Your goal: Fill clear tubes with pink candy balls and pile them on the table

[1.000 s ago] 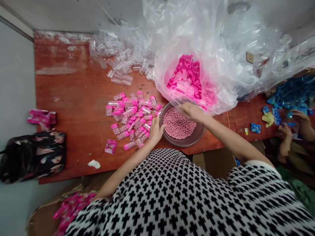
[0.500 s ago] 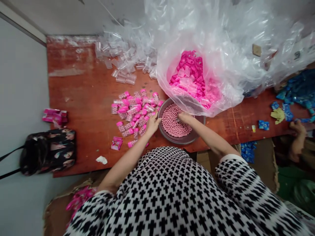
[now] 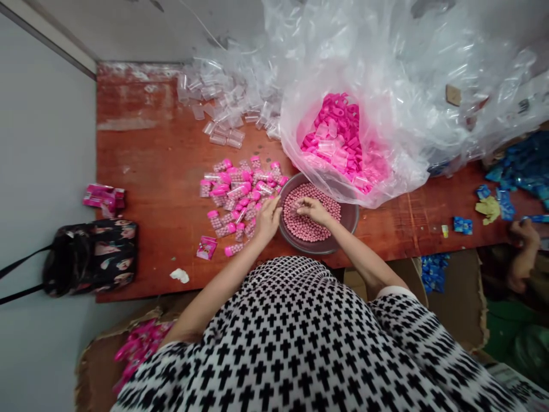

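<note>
A grey bowl (image 3: pixel 319 247) of small pink beads (image 3: pixel 311 229) stands before me at the table's front edge. My right hand (image 3: pixel 316 212) is over the beads, its fingers closed around what looks like a small clear plastic tube (image 3: pixel 297 206). At the bowl's left rim is my left hand (image 3: pixel 268 220), with thumb and fingers bent against the edge; its inner side is hidden. Just left of it lies a pile of clear tubes filled with pink beads and topped with pink caps (image 3: pixel 240 189). Behind the bowl, an open plastic bag (image 3: pixel 291 137) holds bright pink caps (image 3: pixel 338 123).
Loose clear tubes (image 3: pixel 227 137) lie at the back. A pink packet (image 3: pixel 206 247), more pink packets (image 3: pixel 104 197) and a dark patterned bag (image 3: pixel 114 252) are to the left. Blue packets (image 3: pixel 462 225) and another person's hand (image 3: pixel 525 232) are at the right.
My right hand has come up out of the beads and moved left, towards my left hand. The clear tube at its fingertips now shows more plainly. My left hand stays at the rim.
</note>
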The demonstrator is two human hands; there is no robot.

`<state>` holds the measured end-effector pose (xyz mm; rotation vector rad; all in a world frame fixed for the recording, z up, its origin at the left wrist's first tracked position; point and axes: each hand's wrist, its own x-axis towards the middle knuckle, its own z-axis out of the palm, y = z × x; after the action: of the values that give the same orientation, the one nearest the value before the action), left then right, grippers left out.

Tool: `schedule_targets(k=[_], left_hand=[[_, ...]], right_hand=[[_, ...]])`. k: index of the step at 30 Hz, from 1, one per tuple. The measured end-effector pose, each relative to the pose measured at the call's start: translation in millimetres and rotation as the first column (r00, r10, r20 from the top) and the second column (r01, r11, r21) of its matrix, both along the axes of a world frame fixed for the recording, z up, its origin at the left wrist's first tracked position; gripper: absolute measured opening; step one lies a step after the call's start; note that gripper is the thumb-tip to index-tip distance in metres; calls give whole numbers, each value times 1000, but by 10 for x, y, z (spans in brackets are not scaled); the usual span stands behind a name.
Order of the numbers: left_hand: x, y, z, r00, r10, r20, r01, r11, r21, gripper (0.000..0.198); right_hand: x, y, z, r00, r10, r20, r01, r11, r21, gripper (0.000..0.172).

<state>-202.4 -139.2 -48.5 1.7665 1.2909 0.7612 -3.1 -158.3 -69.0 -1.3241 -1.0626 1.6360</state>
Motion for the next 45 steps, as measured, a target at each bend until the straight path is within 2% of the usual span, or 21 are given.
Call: schedule_targets(k=[2, 4, 7, 9, 10, 11, 12, 13, 14, 15, 16, 19, 22, 24, 26, 28, 29, 33, 40, 42, 45], left_hand=[[74, -40, 19, 996, -51, 67, 57, 995, -84, 40], [168, -58, -19, 985, -50, 163, 81, 979, -188, 39], [293, -47, -112, 947, 63, 314, 57, 931, -361, 31], [336, -31, -151, 894, 178, 410, 55, 866, -496, 29], [344, -26, -159, 862, 228, 452, 67, 833, -549, 30], [345, -24, -161, 831, 265, 490, 86, 808, -582, 32], [340, -27, -159, 803, 284, 523, 106, 797, -595, 35], [332, -33, -156, 784, 284, 553, 126, 798, -589, 38], [324, -44, -153, 772, 271, 576, 146, 805, -575, 41], [316, -57, -153, 768, 248, 590, 165, 814, -557, 43], [309, -74, -154, 772, 222, 595, 179, 823, -540, 45], [303, -126, -167, 796, 151, 586, 210, 840, -501, 43], [308, -159, -166, 836, 69, 545, 219, 868, -446, 35], [316, -166, -151, 895, -22, 446, 206, 907, -368, 26], [331, -164, -128, 944, -111, 310, 203, 938, -282, 21], [351, -159, -107, 963, -177, 204, 223, 947, -230, 20], [363, -158, -97, 964, -201, 175, 237, 947, -217, 21], [398, -158, -55, 955, -250, 159, 278, 943, -184, 23], [418, -140, -72, 946, -249, 208, 290, 937, -196, 22], [413, -125, -114, 947, -207, 245, 264, 937, -227, 24], [385, -113, -148, 947, -102, 306, 195, 937, -290, 27]], right_hand=[[-2, -31, 51, 998, -49, -39, 48, 999, -20, 30], [-11, -41, 107, 997, -51, -55, 50, 999, -20, 31], [25, -35, 185, 999, -20, -27, 20, 1000, 7, 31], [91, -47, 217, 985, 25, 172, -32, 999, 37, 30], [127, -68, 222, 928, 82, 364, -99, 995, 29, 28], [155, -102, 219, 807, 157, 570, -181, 983, -15, 27], [170, -149, 205, 637, 238, 733, -253, 963, -92, 26], [170, -207, 182, 468, 312, 827, -303, 936, -181, 25], [154, -273, 149, 341, 371, 864, -333, 907, -259, 24], [125, -339, 112, 276, 414, 867, -350, 884, -310, 23], [92, -401, 72, 263, 435, 861, -361, 872, -330, 21], [36, -508, -4, 287, 442, 850, -380, 867, -322, 20], [119, -483, 57, 336, 398, 854, -366, 890, -270, 20], [207, -434, 178, 463, 253, 849, -282, 951, -130, 23], [261, -393, 331, 635, 21, 772, -137, 987, 86, 26], [256, -364, 470, 749, -134, 649, -55, 963, 262, 25], [235, -354, 522, 773, -141, 618, -77, 947, 312, 24], [122, -328, 608, 756, -81, 649, -203, 914, 350, 25], [101, -378, 642, 734, -163, 659, -143, 912, 385, 22], [176, -442, 663, 715, -170, 678, -124, 924, 362, 23], [415, -498, 713, 660, -110, 743, -136, 955, 262, 22]])
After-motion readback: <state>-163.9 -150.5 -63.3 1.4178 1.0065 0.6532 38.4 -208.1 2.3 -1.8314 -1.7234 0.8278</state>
